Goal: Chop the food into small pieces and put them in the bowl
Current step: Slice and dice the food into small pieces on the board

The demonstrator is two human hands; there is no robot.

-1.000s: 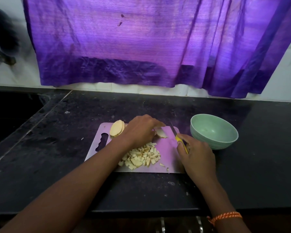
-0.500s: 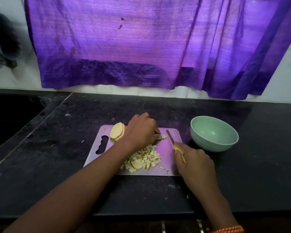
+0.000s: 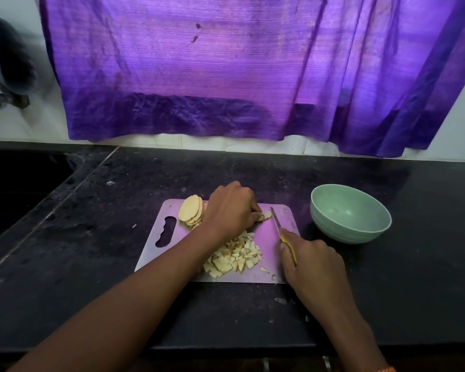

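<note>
A pale purple cutting board (image 3: 263, 275) lies on the black counter. My left hand (image 3: 230, 208) holds down a small pale food piece (image 3: 266, 216) with curled fingers at the board's far edge. My right hand (image 3: 310, 260) grips a yellow-handled knife (image 3: 275, 220), its blade right beside that piece. A pile of small chopped pieces (image 3: 235, 257) lies mid-board under my left wrist. A stack of round slices (image 3: 190, 213) leans at the board's far left. A green bowl (image 3: 350, 214) stands right of the board, with nothing visible inside.
The black counter (image 3: 387, 277) stretches around the board, its front edge just below my forearms. A dark sink recess (image 3: 16, 200) lies at the left. A purple curtain (image 3: 226, 71) hangs over the back wall. A blurred dark object (image 3: 6, 63) sits at upper left.
The knife blade has moved left toward the piece under my left fingers, which now shows shorter. The view has shifted slightly.
</note>
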